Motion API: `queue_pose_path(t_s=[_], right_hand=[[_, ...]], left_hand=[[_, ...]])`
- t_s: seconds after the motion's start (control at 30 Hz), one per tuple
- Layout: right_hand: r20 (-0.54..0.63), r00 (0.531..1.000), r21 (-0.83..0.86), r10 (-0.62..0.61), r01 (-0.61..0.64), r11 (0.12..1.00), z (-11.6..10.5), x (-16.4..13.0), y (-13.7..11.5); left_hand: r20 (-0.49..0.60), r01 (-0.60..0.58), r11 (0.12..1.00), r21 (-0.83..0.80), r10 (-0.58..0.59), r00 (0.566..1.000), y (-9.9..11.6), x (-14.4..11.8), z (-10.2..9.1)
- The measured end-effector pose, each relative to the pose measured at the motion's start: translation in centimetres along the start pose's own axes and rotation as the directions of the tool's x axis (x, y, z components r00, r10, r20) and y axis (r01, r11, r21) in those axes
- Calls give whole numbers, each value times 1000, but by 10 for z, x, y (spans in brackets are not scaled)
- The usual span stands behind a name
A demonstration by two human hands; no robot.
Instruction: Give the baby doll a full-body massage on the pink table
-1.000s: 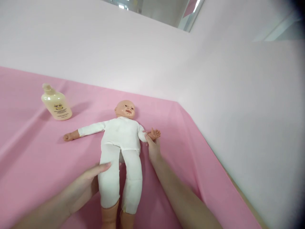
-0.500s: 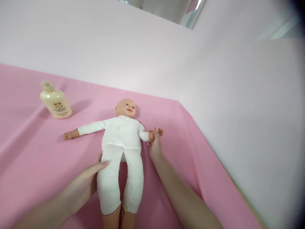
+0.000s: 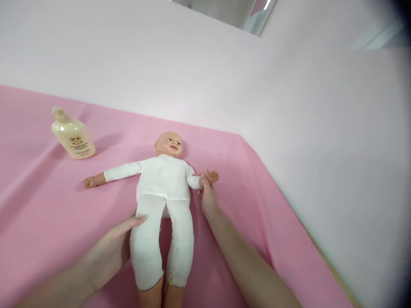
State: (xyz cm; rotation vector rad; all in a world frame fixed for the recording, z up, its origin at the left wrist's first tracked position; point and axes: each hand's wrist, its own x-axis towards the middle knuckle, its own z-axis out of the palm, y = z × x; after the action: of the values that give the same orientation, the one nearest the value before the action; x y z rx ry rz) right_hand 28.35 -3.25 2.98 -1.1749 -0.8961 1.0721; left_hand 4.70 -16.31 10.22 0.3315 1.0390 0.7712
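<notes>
A baby doll in a white cloth suit lies face up on a pink sheet, arms spread and legs pointing toward me. My left hand cups the outer side of the doll's leg on the left, with the thumb lying over the thigh. My right hand holds the doll's wrist on the right, just below its small plastic hand.
A cream lotion bottle with a pump top stands at the back left of the sheet. Pale pink walls rise behind and to the right, meeting at a corner. The sheet's right edge runs along the wall.
My right hand slid up from beside the doll's forearm and closed around its wrist. The left hand stayed on the leg, and the view dipped slightly.
</notes>
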Motion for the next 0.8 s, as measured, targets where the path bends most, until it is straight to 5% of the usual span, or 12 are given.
queue_pose_path(t_s=[0.8], right_hand=[[20,1000,65,8,-10,998,1,2,3]], left_hand=[[-6,4,1000,-7,-4,1000,0,-1,0]])
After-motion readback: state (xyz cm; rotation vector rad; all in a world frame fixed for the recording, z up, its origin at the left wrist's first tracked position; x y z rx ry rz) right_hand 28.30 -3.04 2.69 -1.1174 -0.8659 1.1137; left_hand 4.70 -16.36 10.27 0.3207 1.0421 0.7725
